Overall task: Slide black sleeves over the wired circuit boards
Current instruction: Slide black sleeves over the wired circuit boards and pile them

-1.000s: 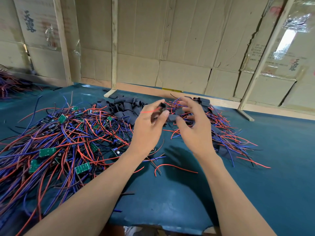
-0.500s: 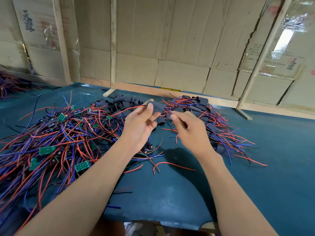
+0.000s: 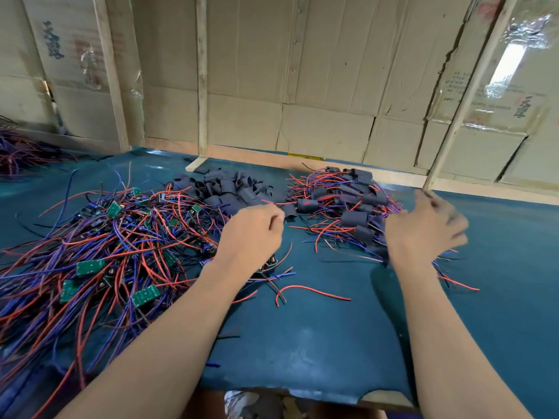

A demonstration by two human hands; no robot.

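Your left hand point(image 3: 252, 229) sits at centre, fingers curled in a loose fist. A red lead seems to run from its thumb side toward 1 o'clock, but whether you pinch it I cannot tell. Your right hand point(image 3: 423, 229) is at 3 o'clock, well apart from the left, motion-blurred, fingers spread and holding nothing visible, over the near edge of the finished heap.

Stock is sorted into three groups on the blue counter point(image 3: 317, 343), which looks like a deliberate flow line:
- bare wired circuit boards point(image 3: 90, 266), a tangle of red and blue leads with green boards showing, from 8 to 10 o'clock, by the left hand;
- loose black sleeves point(image 3: 230, 189) heaped at 12 o'clock, between the two wire piles, within reach of either hand;
- sleeved boards point(image 3: 354, 219) at 1 to 2 o'clock, leads sticking out of the black tubes, on the right-hand side.

Judgement: you are between units. Next call is a fresh board from the left tangle; the leads interlock, so expect neighbours to drag along.

A stray red wire point(image 3: 314, 291) lies alone at 5 o'clock.
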